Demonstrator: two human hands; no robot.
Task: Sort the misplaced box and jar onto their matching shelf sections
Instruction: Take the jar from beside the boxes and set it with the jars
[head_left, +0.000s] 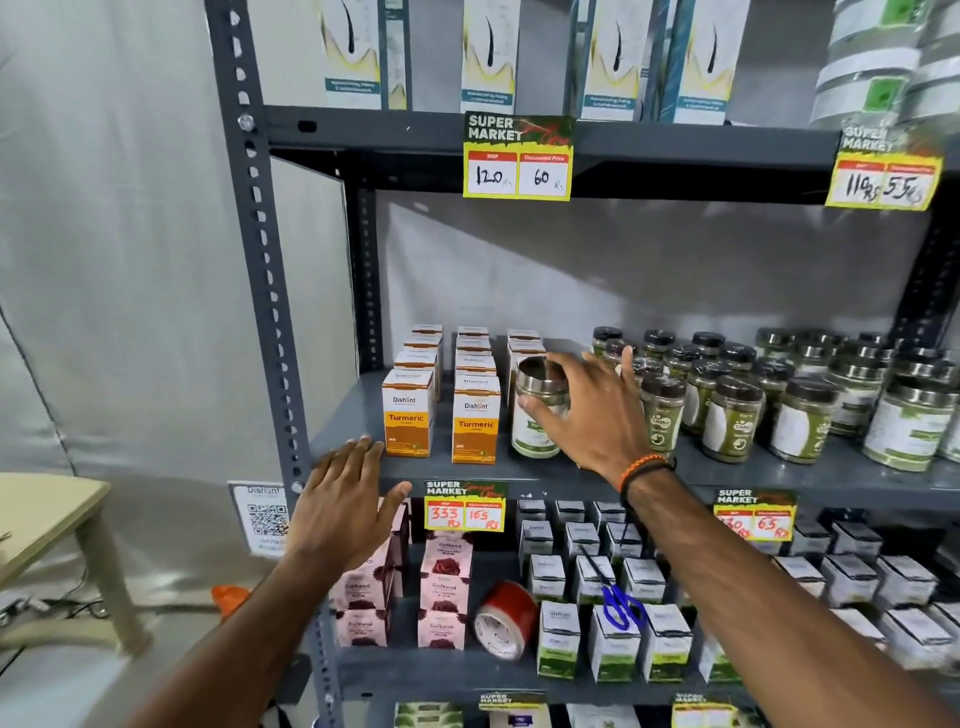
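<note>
— Where is the jar (540, 410) sitting?
— Mid-frame, among the turmeric boxes (408, 413); your right hand (587, 415) is wrapping it.
— And your left hand (345, 501)?
— It's spreading open, lower left, empty.

Bare grey shelf (358, 415) left of the orange-and-white Turmeric boxes (408, 413) — dark-lidded green jars (732, 415) crowd the right.

We've got one view only, head-mounted wide-angle, so no overlap with any other. It faces a grey metal shelf rack (270, 291) head-on, tilted slightly down, close enough that both forearms reach in from the bottom edge. Middle shelf (519, 470) sits at frame centre. Left upright bows from lens distortion. Far left shows wall and a table corner (47, 514).
</note>
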